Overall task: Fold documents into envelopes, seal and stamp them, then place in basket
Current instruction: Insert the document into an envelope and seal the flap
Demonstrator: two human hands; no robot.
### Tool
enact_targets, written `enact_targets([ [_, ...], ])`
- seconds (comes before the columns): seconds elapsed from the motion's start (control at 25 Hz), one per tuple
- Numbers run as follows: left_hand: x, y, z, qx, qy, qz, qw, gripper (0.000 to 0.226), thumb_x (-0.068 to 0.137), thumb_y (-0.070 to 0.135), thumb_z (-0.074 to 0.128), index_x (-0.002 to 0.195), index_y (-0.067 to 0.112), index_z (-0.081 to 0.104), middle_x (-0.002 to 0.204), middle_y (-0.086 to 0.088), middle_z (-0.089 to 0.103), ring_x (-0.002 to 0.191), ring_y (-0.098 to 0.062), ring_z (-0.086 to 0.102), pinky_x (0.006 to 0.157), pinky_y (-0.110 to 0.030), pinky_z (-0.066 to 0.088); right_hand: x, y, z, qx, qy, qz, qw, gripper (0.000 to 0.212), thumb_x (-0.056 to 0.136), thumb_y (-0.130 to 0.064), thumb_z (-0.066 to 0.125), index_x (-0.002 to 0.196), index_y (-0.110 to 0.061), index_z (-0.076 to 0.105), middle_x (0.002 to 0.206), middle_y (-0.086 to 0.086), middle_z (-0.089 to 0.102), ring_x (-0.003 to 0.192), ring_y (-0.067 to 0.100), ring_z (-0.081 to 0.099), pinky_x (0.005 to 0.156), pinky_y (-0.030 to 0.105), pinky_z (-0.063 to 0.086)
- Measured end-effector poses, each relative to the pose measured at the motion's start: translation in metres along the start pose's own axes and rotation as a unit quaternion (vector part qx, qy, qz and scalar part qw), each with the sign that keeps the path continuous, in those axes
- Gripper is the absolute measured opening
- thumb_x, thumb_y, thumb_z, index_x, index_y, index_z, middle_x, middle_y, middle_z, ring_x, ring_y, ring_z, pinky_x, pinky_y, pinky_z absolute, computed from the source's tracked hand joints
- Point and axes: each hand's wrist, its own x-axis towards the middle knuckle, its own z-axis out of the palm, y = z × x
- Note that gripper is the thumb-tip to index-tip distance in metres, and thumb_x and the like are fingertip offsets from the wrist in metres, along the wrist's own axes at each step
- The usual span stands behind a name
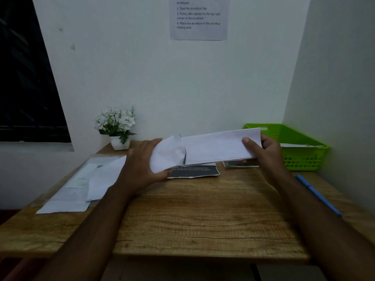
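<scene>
White envelope (213, 148) is held up above the far middle of the wooden surface (203, 220), tilted so its right end sits higher. My right hand (267, 151) clamps that right end, thumb on the near face and fingers behind. My left hand (142, 161) grips the left end, where a curled white flap or folded document (167, 157) bulges out of the envelope's mouth; I cannot tell which of the two it is.

Under the envelope, a dark printed sheet (194, 172) lies flat on the surface, and a second dark item (239, 163) sits just to its right, mostly hidden. On the near left lies a loose spread of white papers and envelopes (79, 189). A blue pen (316, 193) lies along the right edge. The green basket (302, 157) stands in the far right corner with one white envelope inside. A pot of white flowers (117, 126) stands far left against the wall, and an instruction sheet (198, 17) is stuck above.
</scene>
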Motion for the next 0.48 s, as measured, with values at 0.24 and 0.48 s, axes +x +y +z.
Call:
enact_targets([
  [0.24, 0.000, 0.007, 0.002, 0.003, -0.030, 0.032, 0.999, 0.085, 0.061, 0.063, 0.065, 0.134, 0.027, 0.039, 0.128, 0.009, 0.048, 0.118, -0.006, 0.039, 0.094, -0.030, 0.026, 0.001, 0.004, -0.001, -0.008, -0.003, 0.004, 1.000, 0.011, 0.087, -0.018, 0.067, 0.095, -0.024, 0.069, 0.088, -0.003, 0.075, 0.083, 0.016, 0.070, 0.071, 0.039, 0.057],
  [0.48, -0.002, 0.016, 0.009, 0.032, -0.048, 0.083, 0.995, 0.084, 0.062, 0.058, 0.066, 0.135, 0.024, 0.040, 0.128, 0.009, 0.048, 0.120, -0.010, 0.042, 0.104, -0.035, 0.026, 0.002, 0.007, 0.002, -0.010, 0.007, 0.008, 1.000, 0.009, 0.087, -0.017, 0.068, 0.094, -0.023, 0.069, 0.091, 0.001, 0.073, 0.084, 0.019, 0.070, 0.069, 0.037, 0.057],
])
